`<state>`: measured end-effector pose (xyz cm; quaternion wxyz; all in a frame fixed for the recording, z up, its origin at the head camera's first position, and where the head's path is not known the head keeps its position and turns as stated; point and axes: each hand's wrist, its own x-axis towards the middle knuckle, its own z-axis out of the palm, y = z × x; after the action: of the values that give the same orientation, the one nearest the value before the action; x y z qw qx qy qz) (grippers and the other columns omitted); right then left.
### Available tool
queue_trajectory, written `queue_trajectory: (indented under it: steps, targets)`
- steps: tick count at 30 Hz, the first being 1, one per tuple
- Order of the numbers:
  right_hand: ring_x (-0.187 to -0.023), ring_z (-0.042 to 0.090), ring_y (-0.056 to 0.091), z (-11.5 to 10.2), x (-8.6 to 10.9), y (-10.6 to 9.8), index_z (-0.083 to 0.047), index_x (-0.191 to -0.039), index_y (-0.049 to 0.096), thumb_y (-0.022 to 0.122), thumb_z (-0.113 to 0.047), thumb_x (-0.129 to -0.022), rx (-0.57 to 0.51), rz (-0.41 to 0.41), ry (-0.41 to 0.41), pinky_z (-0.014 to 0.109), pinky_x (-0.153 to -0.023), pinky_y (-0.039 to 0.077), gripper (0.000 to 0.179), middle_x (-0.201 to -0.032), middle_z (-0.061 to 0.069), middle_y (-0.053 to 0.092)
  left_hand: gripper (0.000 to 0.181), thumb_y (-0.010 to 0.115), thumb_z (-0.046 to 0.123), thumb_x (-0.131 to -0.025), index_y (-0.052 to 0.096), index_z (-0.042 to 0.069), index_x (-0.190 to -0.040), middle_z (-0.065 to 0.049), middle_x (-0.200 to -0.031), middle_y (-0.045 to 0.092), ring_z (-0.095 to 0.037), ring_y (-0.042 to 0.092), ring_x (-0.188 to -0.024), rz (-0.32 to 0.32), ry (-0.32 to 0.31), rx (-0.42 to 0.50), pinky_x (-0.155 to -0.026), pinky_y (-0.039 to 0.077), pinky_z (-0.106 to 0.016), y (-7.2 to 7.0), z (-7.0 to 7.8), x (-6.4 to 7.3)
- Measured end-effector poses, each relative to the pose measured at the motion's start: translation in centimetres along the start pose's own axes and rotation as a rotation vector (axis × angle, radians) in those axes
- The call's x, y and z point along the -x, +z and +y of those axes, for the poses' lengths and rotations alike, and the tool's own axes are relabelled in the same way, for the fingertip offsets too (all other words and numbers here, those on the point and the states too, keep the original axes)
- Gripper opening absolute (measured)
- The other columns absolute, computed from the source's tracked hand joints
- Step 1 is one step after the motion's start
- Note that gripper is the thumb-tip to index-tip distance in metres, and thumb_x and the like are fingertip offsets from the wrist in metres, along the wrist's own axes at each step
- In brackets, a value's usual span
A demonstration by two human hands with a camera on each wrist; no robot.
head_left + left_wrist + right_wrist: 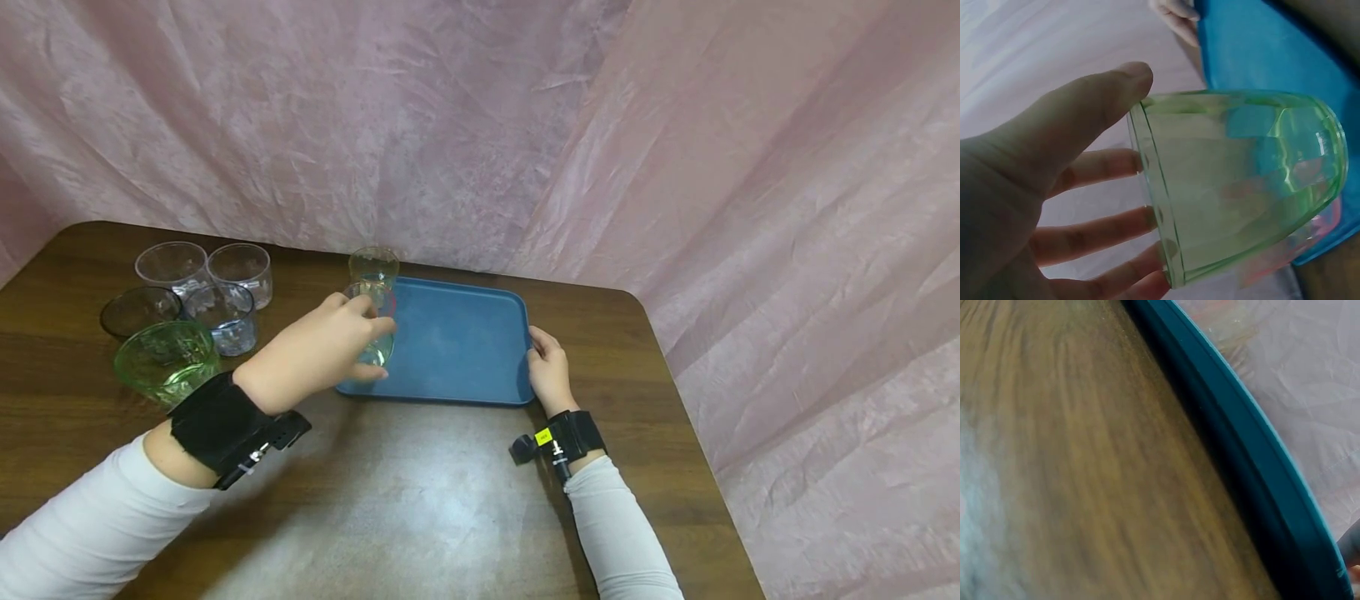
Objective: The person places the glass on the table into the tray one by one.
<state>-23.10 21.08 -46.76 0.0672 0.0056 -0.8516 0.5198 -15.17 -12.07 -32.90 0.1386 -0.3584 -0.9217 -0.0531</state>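
My left hand [315, 346] holds a pale green clear drinking glass [1241, 187] by its rim, over the left end of a blue tray [461, 342]. In the left wrist view the thumb lies on one side of the rim and the fingertips on the other. Behind that glass shows a pink-rimmed glass [1300, 247], partly hidden by it. A yellowish glass [375, 263] stands at the tray's back left corner. At the tray's right edge, my right hand [550, 372] grips the rim; its fingers are mostly hidden in the right wrist view.
Left on the wooden table [450, 517] stand a green glass bowl [167, 362], a dark-rimmed glass [141, 312], a bluish glass [225, 317] and two clear glasses, one [171, 265] beside the other [242, 275]. A pink curtain [450, 125] hangs behind the table.
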Motion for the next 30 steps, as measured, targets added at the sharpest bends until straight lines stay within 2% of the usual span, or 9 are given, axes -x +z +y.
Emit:
queue_trajectory:
  steps: [1,6,10,22,30]
  targets:
    - [-0.13,0.03,0.042,0.5,-0.2,0.0,0.004,-0.136,0.047,0.041,0.001,-0.096,0.002,0.002,-0.003,0.047,-0.109,0.036,0.041,-0.141,0.023,0.044,0.051,0.082,0.039,-0.068,0.069,0.007,-0.106,-0.017,-0.094,0.064,-0.032,0.055,-0.076,0.002,0.004,-0.005,-0.076,0.05,-0.046,0.3,0.0,0.1]
    - [-0.13,0.03,0.042,0.6,-0.1,-0.1,0.004,-0.136,0.047,0.041,0.002,-0.095,0.012,0.003,-0.004,0.047,-0.109,0.037,0.042,-0.141,0.022,0.044,0.053,0.081,0.04,-0.07,0.069,0.007,-0.109,-0.017,-0.095,0.064,-0.031,0.055,-0.076,-0.008,0.009,-0.005,-0.073,0.052,-0.044,1.5,0.0,0.3]
    - [-0.13,0.03,0.042,0.6,0.1,-0.1,0.004,-0.136,0.047,0.042,0.002,-0.096,0.011,0.004,-0.004,0.047,-0.109,0.037,0.041,-0.141,0.023,0.044,0.054,0.081,0.04,-0.069,0.069,0.006,-0.11,-0.018,-0.097,0.064,-0.032,0.056,-0.078,-0.017,-0.001,0.015,-0.075,0.053,-0.046,2.2,0.0,0.3]
    - [-0.129,0.029,0.043,0.4,0.1,-0.2,0.006,-0.135,0.047,0.042,0.004,-0.095,0.019,0.017,-0.005,0.044,-0.11,0.037,0.04,-0.14,0.023,0.045,0.051,0.082,0.037,-0.07,0.069,0.006,-0.109,-0.021,-0.1,0.063,-0.038,0.057,-0.082,-0.033,-0.025,0.04,-0.075,0.055,-0.047,2.9,-0.2,0.4]
    - [-0.13,0.03,0.042,0.6,0.1,-0.1,0.005,-0.136,0.047,0.042,0.003,-0.095,0.003,0.013,-0.019,0.046,-0.109,0.036,0.041,-0.141,0.023,0.044,0.048,0.079,0.035,-0.074,0.069,0.004,-0.11,-0.02,-0.102,0.065,-0.038,0.058,-0.089,-0.031,-0.015,0.027,-0.083,0.052,-0.05,3.5,-0.5,0.3]
